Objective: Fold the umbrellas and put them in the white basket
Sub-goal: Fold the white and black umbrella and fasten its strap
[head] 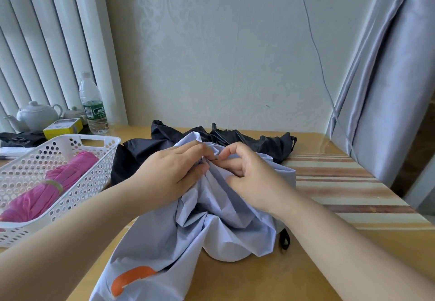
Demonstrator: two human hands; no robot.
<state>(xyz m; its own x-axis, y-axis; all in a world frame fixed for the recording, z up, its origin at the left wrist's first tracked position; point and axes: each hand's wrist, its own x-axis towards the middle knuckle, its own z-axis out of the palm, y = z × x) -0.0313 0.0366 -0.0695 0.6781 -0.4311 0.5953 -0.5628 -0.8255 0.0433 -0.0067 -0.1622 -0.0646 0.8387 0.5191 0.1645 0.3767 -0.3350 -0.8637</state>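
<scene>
Closest to the person, the light blue umbrella [211, 218] lies loose and crumpled on the table [270, 282], with an orange mark near its bottom edge. Its cloth looks thin, soft and light, so it will likely flop and slide. It is probably best taken by the hard rib tips, not the loose cloth.

The left hand [171, 176] bunches the blue cloth and pinches it at the top. The right hand [249, 178] has curled fingers, and its grip pinches the same gathered spot. The two hands almost touch there. It looks like they are lining up the folds.

To the left sits the white basket [77, 176]. A pink umbrella [47, 190] already lies folded inside it.

Behind the blue one, a black umbrella [235, 140] lies messy and not yet folded.

Farther back on the left stand a water bottle [93, 105], a yellow box [62, 127] and a white teapot [35, 114].
</scene>
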